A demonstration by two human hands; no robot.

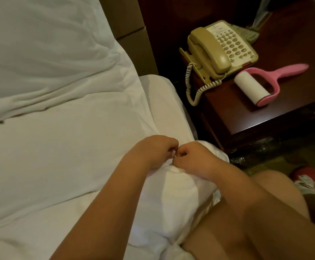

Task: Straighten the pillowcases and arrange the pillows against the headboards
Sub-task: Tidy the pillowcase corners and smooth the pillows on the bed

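**Both hands pinching the pillowcase edge**

Our left hand (158, 152) and right hand (192, 158) meet knuckle to knuckle, each grip clamped on a small fold of white pillowcase (171, 184) — the two pinches almost touch. The pillow (164, 207) lies directly beneath and toward us from the hands, bulging at the near right corner of the bed (68, 147), against our bare knee. Its long axis seems to run from the hands back toward our body, though the far end is hidden by our arms. Neither hand is nearer; they share the same edge.

A second pillow (40, 53) lies up-left, well apart, towards the headboard (130, 34). We judge the next move to be drawing the hands apart to pull the cloth flat.

To the right stands a dark wooden bench (265, 117) carrying a beige telephone (222, 49) and a pink lint roller (261, 85).
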